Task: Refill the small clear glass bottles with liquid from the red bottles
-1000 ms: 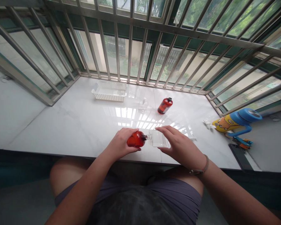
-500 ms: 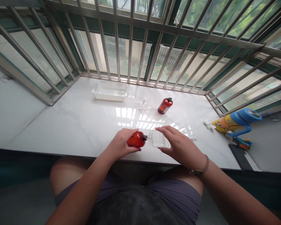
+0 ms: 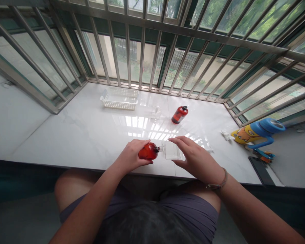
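Observation:
My left hand (image 3: 130, 156) grips a red glass bottle (image 3: 148, 151) lying on its side, with its black-rimmed neck pointing right. My right hand (image 3: 195, 154) lies over a flat transparent glass bottle (image 3: 172, 151), whose neck points left. The two necks almost meet, mouth to mouth, a little above the front of the white marble counter (image 3: 86, 135). Part of each bottle is hidden by the fingers around it.
A white plastic basket (image 3: 119, 99), a small glass container (image 3: 155, 114) and an upright red bottle (image 3: 179, 114) stand at the back. A yellow and blue toy (image 3: 256, 131) and a black phone (image 3: 261, 170) lie right. Metal window bars (image 3: 142, 61) run behind.
Both hands and the two held bottles stay in about the same position. Only the whole view shifts slightly.

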Tool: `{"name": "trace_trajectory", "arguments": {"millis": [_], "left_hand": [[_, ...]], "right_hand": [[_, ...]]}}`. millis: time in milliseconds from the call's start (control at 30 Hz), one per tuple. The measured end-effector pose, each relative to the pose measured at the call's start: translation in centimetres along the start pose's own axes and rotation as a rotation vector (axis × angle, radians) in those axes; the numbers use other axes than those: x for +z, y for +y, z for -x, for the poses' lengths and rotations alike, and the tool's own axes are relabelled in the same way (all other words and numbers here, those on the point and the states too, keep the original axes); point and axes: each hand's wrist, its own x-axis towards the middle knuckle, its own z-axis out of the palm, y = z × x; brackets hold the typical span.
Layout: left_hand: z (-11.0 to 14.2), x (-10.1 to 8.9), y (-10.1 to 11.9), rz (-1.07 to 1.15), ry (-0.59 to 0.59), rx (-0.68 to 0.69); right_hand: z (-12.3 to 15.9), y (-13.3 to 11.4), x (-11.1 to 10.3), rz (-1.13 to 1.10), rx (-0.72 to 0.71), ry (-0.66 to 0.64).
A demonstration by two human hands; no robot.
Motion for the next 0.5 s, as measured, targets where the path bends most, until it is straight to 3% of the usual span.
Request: {"name": "trace_trajectory", "arguments": {"millis": [500], "left_hand": [[0.26, 0.46, -0.19, -0.007, -0.028, -0.022]], "right_hand": [[-0.01, 0.08, -0.07, 0.007, -0.011, 0.001]]}}
